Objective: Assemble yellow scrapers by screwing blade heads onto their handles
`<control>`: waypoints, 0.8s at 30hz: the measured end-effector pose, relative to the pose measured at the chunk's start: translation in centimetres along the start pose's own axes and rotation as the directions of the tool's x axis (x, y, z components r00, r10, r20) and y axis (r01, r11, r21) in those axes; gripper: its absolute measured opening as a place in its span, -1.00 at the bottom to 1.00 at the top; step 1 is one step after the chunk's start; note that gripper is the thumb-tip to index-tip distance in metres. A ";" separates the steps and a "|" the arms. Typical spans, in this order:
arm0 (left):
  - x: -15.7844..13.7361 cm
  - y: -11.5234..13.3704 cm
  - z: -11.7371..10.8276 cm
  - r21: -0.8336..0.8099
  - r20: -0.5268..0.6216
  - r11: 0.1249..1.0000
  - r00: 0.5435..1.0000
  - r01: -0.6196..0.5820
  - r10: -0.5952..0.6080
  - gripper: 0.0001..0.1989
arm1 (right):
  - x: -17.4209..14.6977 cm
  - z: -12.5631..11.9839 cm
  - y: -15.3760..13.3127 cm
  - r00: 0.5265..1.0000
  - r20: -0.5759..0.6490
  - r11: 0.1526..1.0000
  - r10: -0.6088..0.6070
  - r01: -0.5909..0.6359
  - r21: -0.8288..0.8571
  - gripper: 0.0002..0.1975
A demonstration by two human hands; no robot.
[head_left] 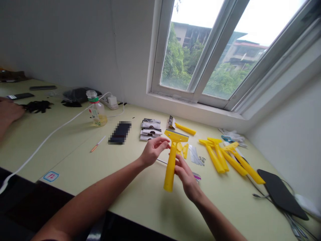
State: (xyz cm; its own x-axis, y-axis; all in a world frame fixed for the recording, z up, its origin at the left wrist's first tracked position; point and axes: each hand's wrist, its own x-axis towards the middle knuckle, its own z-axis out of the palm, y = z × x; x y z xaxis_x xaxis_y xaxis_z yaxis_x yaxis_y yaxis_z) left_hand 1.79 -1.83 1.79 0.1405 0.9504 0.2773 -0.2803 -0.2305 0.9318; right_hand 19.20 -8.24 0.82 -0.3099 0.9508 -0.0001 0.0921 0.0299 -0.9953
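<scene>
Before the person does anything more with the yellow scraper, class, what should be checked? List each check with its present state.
1. Scraper held by both hands: ok. The left hand pinches the head of the yellow scraper; the right hand grips its handle.
2. Scraper lifted off the table: ok, it is upright above the surface.
3. Blade seated in the head: cannot tell, too small to see.
4. Loose yellow parts within reach: ok, just behind the scraper.
5. Pile of scrapers kept apart: ok, lying to the right.
6. Another person's hand away from the work: ok, at the far left edge.
</scene>
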 end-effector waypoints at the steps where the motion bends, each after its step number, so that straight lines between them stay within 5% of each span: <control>1: 0.9 0.0 -0.7 0.079 -0.042 0.996 0.998 -0.038 0.041 -0.81 | 0.1 -0.2 0.1 0.999 -0.047 1.000 0.022 -0.021 0.020 -0.66; 4: 3.7 -0.2 -2.5 0.369 -0.212 0.927 0.965 -0.065 0.152 -0.89 | 0.6 -0.1 0.2 0.990 -0.078 0.988 0.121 -0.113 0.106 -0.68; 7: 5.3 -0.5 -3.2 0.479 -0.266 0.877 0.944 -0.046 0.194 -0.92 | 1.0 0.6 0.4 0.986 0.014 0.977 0.163 -0.164 0.137 -0.54; 10: 4.7 -0.5 -3.7 0.543 -0.254 0.837 0.938 -0.063 0.235 -0.90 | 0.8 1.3 0.7 0.997 0.019 0.997 0.071 -0.071 -0.001 -0.54; 13: 3.2 0.1 -4.9 0.714 -0.209 0.698 0.933 -0.059 0.293 -0.89 | 0.4 0.9 0.7 0.997 0.008 0.957 -0.080 0.079 -0.279 -0.71; 18: 0.7 1.0 -5.9 0.889 -0.082 0.454 0.995 0.052 0.048 -0.80 | 0.2 -2.7 -0.6 0.963 0.033 0.652 -0.268 0.207 -0.730 -0.80; 20: 0.0 0.7 -5.4 0.895 -0.072 0.437 0.996 0.088 -0.052 -0.75 | 0.2 -4.7 -1.1 0.960 0.041 0.567 -0.277 0.197 -0.800 -0.81; 24: -0.7 -0.2 -4.6 0.852 -0.035 0.515 0.992 0.092 -0.120 -0.72 | 1.3 -7.7 -1.3 0.974 0.032 0.553 -0.226 0.155 -0.818 -0.79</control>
State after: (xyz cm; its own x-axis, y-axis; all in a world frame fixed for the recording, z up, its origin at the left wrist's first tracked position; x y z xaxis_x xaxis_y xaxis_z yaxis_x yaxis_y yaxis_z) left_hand -2.58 -1.46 0.34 0.1394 0.9780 0.1554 0.6778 -0.2087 0.7051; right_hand 25.98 -4.67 2.82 -0.3530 0.9091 0.2213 0.7773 0.4166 -0.4715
